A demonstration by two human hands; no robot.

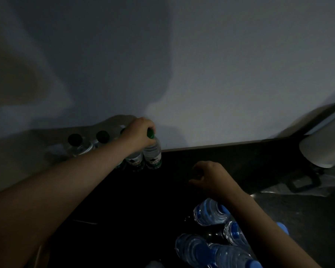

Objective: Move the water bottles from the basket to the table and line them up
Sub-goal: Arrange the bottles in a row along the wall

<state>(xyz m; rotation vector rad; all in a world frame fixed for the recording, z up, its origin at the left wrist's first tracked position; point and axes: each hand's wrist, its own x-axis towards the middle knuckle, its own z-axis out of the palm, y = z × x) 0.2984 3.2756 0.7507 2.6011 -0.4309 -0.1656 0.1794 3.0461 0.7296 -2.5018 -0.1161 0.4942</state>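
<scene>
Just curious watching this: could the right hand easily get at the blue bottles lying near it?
Probably yes. The right hand hovers empty, and the blue bottles lie uncovered just under its forearm.

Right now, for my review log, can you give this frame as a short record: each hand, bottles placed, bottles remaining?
left hand: grip round the green cap of the end bottle
end bottle: upright, right end of the row
row: green-capped bottles on the black table along the wall; count unclear
right hand: over the table, fingers loosely curled, holding nothing
blue-capped bottles: lying heaped, lower right; basket not discernible
</scene>
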